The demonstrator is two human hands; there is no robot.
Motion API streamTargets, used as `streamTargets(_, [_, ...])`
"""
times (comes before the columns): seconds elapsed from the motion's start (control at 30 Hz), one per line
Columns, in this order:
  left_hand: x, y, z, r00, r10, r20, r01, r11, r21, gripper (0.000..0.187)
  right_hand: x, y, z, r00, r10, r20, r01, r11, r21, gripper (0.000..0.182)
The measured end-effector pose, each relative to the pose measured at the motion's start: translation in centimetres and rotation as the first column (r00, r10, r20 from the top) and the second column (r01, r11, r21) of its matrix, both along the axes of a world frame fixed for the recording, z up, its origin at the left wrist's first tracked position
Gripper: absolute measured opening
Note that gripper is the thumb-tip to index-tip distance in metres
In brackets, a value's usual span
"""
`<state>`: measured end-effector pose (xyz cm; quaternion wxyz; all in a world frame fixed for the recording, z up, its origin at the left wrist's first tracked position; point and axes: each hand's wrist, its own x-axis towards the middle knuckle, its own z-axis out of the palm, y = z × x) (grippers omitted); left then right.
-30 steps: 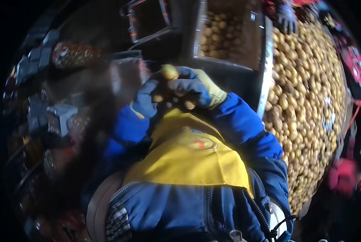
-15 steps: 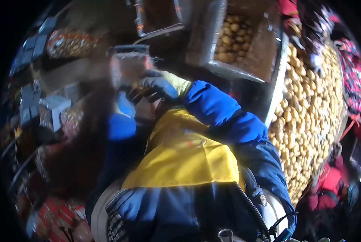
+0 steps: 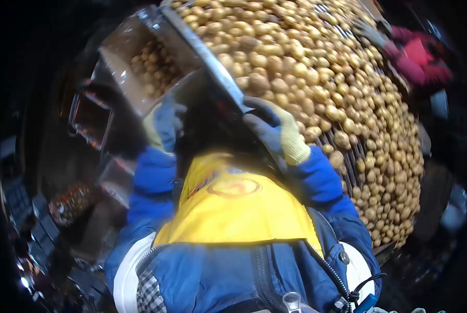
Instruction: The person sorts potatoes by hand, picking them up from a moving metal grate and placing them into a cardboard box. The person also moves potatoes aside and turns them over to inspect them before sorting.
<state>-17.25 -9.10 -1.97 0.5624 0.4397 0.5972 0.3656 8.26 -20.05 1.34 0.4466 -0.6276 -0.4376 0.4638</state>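
My right hand (image 3: 275,128), in a grey-blue coated glove with a yellow cuff, has its fingers and thumb closed around the metal rail (image 3: 204,49) along the potato table. On the other side of that rail lies a wide heap of potatoes (image 3: 301,68). My left hand (image 3: 163,125), gloved the same way, is at the near edge of a metal bin (image 3: 116,57); blur hides whether its curled fingers grip that edge. More potatoes (image 3: 155,70) lie inside the bin.
A person in red (image 3: 418,57) reaches a gloved hand (image 3: 371,34) over the heap's far side. Dark slats (image 3: 348,156) show between potatoes. At left are a frame (image 3: 90,120), a bag of potatoes (image 3: 70,204) and grey crates (image 3: 44,229).
My view has swung right, toward the potato heap. My hands, close together at a pale bag before, are now apart: the left at the bin, the right on the rail.
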Motion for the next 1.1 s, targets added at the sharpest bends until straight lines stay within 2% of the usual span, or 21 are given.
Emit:
streamTargets(0.03, [2.6,0.0,-1.0,0.967,-0.05,0.248,0.011,0.987,0.158,0.04,1.2,-2.3,0.4,0.975,-0.207,-0.085,0.203,0.978,-0.049,0.04])
streamTargets(0.07, [4.8,-0.1,-1.7,0.969,-0.186,0.163,0.135,0.949,0.285,0.035,3.5,-3.9,1.5,0.965,-0.232,0.124,0.224,0.971,0.079,0.038])
streamTargets(0.1, [7.4,-0.6,-1.2,0.95,-0.305,0.062,0.257,0.881,0.398,0.03,5.6,-5.8,1.0,0.844,-0.3,0.445,0.201,0.945,0.256,0.037])
streamTargets(0.17, [11.4,-1.1,1.4,0.828,-0.419,-0.372,0.552,0.495,0.671,0.034,9.0,-9.5,-0.6,0.715,-0.417,0.561,0.224,0.897,0.381,0.039])
streamTargets(0.23, [14.7,-1.6,2.7,0.641,-0.473,-0.604,0.751,0.224,0.622,0.041,11.2,-12.6,-1.4,0.55,-0.461,0.697,0.308,0.887,0.343,0.041])
streamTargets(0.27, [15.7,-1.9,1.9,0.522,-0.473,-0.71,0.838,0.13,0.53,0.049,11.9,-13.6,-1.3,0.582,-0.491,0.649,0.405,0.866,0.292,0.043])
streamTargets(0.3, [16.6,-2.2,0.7,0.411,-0.451,-0.792,0.901,0.072,0.427,0.051,12.7,-14.5,-1.8,0.565,-0.496,0.66,0.453,0.855,0.254,0.045])
streamTargets(0.37, [17.7,-1.6,-1.1,0.349,-0.296,-0.889,0.931,0.003,0.365,0.049,13.7,-14.5,-1.7,0.498,-0.501,0.708,0.464,0.844,0.271,0.048])
streamTargets(0.4, [18.2,-0.7,-1.5,0.35,-0.273,-0.896,0.931,-0.008,0.366,0.049,14.4,-14.4,-2.1,0.493,-0.506,0.707,0.478,0.837,0.265,0.048])
streamTargets(0.47, [19.0,1.4,-0.8,0.335,-0.238,-0.912,0.938,-0.01,0.347,0.054,15.5,-14.1,-2.8,0.372,-0.38,0.847,0.404,0.888,0.221,0.053])
streamTargets(0.57, [20.4,6.2,0.6,0.218,-0.188,-0.958,0.971,0.135,0.195,0.063,16.3,-13.2,-2.2,0.294,-0.243,0.924,0.464,0.882,0.084,0.058])
streamTargets(0.67, [20.3,11.0,-1.5,0.281,-0.221,-0.934,0.955,0.165,0.248,0.066,17.1,-12.6,-2.1,0.26,-0.08,0.962,0.482,0.874,-0.058,0.055])
streamTargets(0.7, [20.6,11.9,-1.0,0.185,-0.167,-0.969,0.962,0.234,0.143,0.058,17.0,-12.3,-1.8,0.225,-0.006,0.974,0.496,0.861,-0.109,0.054])
streamTargets(0.8, [21.4,15.0,-4.2,0.311,-0.063,-0.948,0.882,0.391,0.263,0.05,17.4,-12.5,-3.6,0.183,-0.064,0.981,0.485,0.874,-0.033,0.055])
streamTargets(0.83, [21.7,16.6,-5.4,0.405,0.003,-0.914,0.862,0.332,0.383,0.05,17.6,-12.5,-3.7,0.169,-0.077,0.983,0.48,0.877,-0.014,0.056])
streamTargets(0.87, [22.2,18.3,-6.5,0.45,-0.06,-0.891,0.838,0.374,0.398,0.05,18.0,-12.4,-3.7,0.161,-0.074,0.984,0.489,0.872,-0.015,0.056])
streamTargets(0.9, [22.7,18.9,-6.4,0.492,-0.126,-0.861,0.815,0.415,0.405,0.051,18.1,-12.5,-3.3,0.221,-0.104,0.97,0.488,0.873,-0.018,0.056])
streamTargets(0.97, [22.9,19.6,-6.3,0.431,-0.113,-0.896,0.835,0.427,0.348,0.054,18.0,-12.5,-2.3,0.27,-0.137,0.953,0.493,0.87,-0.015,0.056])
streamTargets(1.03, [22.2,19.7,-5.4,0.409,-0.27,-0.872,0.87,0.403,0.284,0.062,16.6,-11.1,0.4,0.647,-0.396,0.652,0.676,0.693,-0.25,0.054])
streamTargets(1.07, [22.0,19.3,-5.3,0.406,-0.137,-0.903,0.877,0.337,0.343,0.066,18.0,-13.0,-4.0,0.706,-0.543,0.455,0.667,0.726,-0.168,0.053])
streamTargets(1.1, [22.2,17.0,-2.8,0.489,-0.073,-0.869,0.849,0.267,0.455,0.063,17.6,-12.7,-3.5,0.706,-0.542,0.455,0.667,0.725,-0.171,0.053])
